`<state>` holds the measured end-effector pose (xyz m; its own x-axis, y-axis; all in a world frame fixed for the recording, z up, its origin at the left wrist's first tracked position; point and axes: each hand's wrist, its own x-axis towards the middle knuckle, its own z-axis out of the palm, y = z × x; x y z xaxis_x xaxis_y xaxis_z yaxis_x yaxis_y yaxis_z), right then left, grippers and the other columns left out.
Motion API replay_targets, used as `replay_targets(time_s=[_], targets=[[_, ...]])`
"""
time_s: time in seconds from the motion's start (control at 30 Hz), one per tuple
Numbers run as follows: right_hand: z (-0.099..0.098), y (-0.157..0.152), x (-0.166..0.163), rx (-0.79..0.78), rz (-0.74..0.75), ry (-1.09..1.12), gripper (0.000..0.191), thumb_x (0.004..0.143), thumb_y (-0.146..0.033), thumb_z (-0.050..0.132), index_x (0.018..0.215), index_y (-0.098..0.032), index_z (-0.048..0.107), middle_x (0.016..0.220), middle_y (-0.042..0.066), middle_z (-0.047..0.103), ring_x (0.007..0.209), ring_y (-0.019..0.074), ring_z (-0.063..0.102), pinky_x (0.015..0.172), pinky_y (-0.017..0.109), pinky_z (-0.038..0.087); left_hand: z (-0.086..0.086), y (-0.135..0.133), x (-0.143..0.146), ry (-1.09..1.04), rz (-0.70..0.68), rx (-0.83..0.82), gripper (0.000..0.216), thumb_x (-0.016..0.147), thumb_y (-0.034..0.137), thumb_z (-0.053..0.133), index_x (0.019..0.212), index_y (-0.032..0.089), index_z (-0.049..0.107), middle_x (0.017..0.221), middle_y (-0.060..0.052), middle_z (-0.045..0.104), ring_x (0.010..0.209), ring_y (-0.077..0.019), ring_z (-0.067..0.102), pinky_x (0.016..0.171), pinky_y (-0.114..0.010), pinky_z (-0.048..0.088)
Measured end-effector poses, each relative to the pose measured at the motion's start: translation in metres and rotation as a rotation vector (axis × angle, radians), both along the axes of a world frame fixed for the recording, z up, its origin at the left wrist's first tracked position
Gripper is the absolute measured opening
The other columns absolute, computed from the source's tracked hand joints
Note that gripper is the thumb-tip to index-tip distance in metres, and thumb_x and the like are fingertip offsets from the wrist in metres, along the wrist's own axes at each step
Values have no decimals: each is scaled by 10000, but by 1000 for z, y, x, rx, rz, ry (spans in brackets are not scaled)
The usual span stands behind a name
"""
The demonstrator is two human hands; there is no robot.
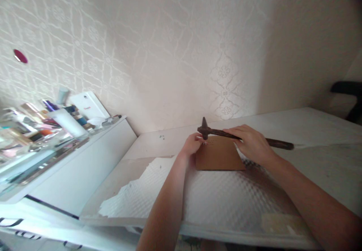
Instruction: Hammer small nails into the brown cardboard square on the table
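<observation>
Hammer [216,132] lies crosswise — head left, handle right — right hand [253,143] gripping it, left hand [194,144] pinched.

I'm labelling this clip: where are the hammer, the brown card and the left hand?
hammer [204,130], head view, on its dark head.
brown card [219,157], head view, on its bare middle.
left hand [193,144], head view, on the back of the hand.

The hammer [216,132] has a dull, dark metal head, rough and rusty-looking, on a dark handle like worn wood. The card [219,158] is matt brown and smooth; whether cardboard or leather is unclear. The sheet [226,202] is white, embossed in small squares, faintly shiny. The table [311,126] is smooth matt white. The wall [169,55] has embossed paper. The bottles [68,121] look like glossy plastic.
</observation>
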<state>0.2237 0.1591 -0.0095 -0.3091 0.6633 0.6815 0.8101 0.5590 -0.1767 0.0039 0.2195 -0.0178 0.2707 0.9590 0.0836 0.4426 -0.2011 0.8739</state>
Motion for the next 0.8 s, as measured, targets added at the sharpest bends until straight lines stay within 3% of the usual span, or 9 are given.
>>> replay_targets(time_s=[0.8], targets=[[3,-4,-4,-14,14,-12,437,741,-14,425,1088,-198,616,1014,33,658,909,199,561,756,325,480,-2,3,-1,39,-12,8,256,707,85,484,915,120,630,779,-52,667,760,-166,603,733,-281,445]])
